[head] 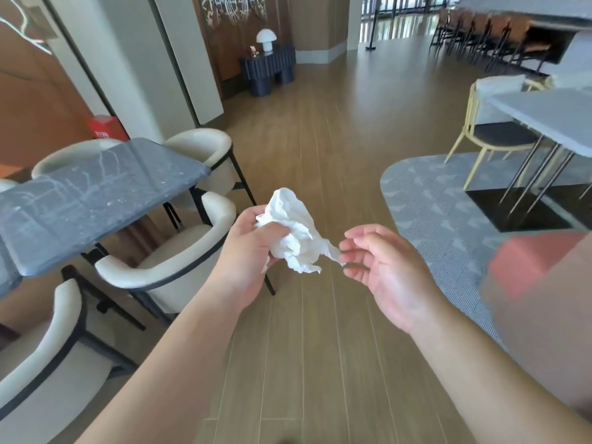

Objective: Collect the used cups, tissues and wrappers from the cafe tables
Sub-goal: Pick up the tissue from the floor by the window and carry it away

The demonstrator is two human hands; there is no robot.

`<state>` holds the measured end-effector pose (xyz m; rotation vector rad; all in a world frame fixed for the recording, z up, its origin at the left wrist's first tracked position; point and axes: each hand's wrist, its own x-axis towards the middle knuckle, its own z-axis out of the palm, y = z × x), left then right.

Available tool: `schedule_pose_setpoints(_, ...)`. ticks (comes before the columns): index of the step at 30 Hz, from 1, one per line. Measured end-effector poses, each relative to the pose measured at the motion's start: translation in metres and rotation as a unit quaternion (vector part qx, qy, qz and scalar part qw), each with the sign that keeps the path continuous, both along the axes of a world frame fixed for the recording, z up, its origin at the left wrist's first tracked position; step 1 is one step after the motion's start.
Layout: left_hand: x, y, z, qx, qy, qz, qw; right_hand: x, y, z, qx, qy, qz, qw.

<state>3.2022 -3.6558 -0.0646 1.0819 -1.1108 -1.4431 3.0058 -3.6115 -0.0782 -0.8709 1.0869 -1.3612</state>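
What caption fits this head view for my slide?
Left hand grips a crumpled white tissue while right hand pinches its trailing corner, beside the dark marble table.

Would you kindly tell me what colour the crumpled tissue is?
White tissue, plain, clearest in the head view.

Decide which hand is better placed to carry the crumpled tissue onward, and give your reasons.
Probably the left hand: its fingers already curl round the bulk of the crumpled tissue, while the right hand only touches one trailing corner.
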Motion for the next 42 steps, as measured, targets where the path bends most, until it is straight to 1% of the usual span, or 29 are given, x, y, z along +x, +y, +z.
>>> schedule_pose_setpoints(5, -0.011, -0.074, -0.021, 0.023, 0.015, 0.005, 1.0, -0.009, -0.074, -0.01, 0.01, 0.002, -0.009, 1.0)
schedule_pose_setpoints(9, -0.023, -0.156, -0.036, 0.032, 0.019, -0.002, 0.999, -0.018, -0.149, -0.018, 0.015, 0.022, -0.02, 0.999)
schedule_pose_setpoints(12, -0.032, -0.229, -0.044, 0.036, 0.026, -0.03, 0.999, -0.031, -0.214, -0.018, 0.011, 0.032, -0.049, 0.998)
schedule_pose_setpoints(15, -0.039, -0.305, -0.041, 0.047, 0.028, -0.042, 0.998, -0.039, -0.278, -0.012, 0.02, 0.042, -0.076, 0.996)
schedule_pose_setpoints(17, -0.044, -0.353, -0.035, 0.049, 0.031, -0.052, 0.997, -0.043, -0.321, -0.005, 0.02, 0.064, -0.084, 0.994)
schedule_pose_setpoints(21, -0.053, -0.435, -0.021, 0.03, 0.03, -0.074, 0.996, -0.049, -0.399, 0.012, -0.012, 0.084, -0.102, 0.991)
schedule_pose_setpoints(28, -0.055, -0.534, -0.015, 0.019, 0.007, -0.089, 0.996, -0.054, -0.507, 0.009, -0.012, 0.051, -0.094, 0.994)
schedule_pose_setpoints(33, -0.06, -0.621, -0.032, 0.034, 0.004, -0.056, 0.998, -0.068, -0.597, -0.009, -0.01, 0.036, -0.062, 0.997)
schedule_pose_setpoints(37, -0.08, -0.703, -0.042, 0.041, -0.016, -0.035, 0.998, -0.092, -0.691, -0.02, -0.006, 0.019, -0.054, 0.998)
schedule_pose_setpoints(42, -0.115, -0.816, -0.025, 0.038, -0.038, -0.004, 0.999, -0.124, -0.816, -0.014, -0.005, -0.008, -0.034, 0.999)
